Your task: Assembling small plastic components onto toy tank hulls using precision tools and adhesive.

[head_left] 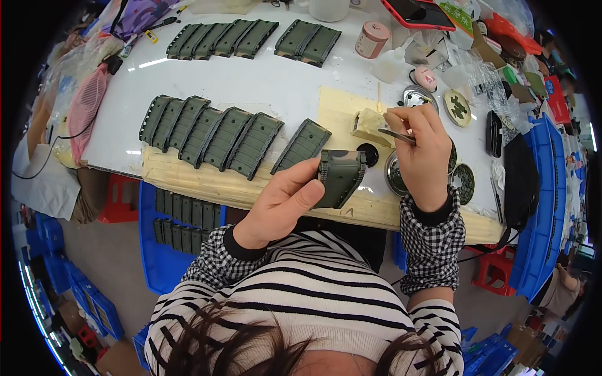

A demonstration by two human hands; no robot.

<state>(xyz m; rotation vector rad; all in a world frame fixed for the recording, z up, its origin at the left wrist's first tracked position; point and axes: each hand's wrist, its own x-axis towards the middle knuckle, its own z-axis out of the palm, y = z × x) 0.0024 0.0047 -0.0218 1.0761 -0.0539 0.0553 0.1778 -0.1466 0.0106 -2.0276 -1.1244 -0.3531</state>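
Observation:
My left hand (pixel 279 203) is closed around one end of a green camouflage plastic part (pixel 342 178), held up over the front edge of the table. This part has ribbed sides and a brown and black patterned end. To its right, my right hand (pixel 420 147) pinches a slim, dark pointed metal tool (pixel 397 136); its exact kind is hard to make out. The tool's tip is beside a pale yellow block (pixel 371 125) and apart from the green part. Round metal tins (pixel 395 175) lie partly hidden under my right hand. A similar green part (pixel 302 145) lies alone just beyond my left hand.
Several green parts (pixel 213 135) lie in a slanted row at left, with more (pixel 222 39) farther back. A black round lid (pixel 368 155), a pink tin (pixel 372 39) and a phone (pixel 420 14) are on the right side. A blue bin (pixel 153 250) stands below the table edge.

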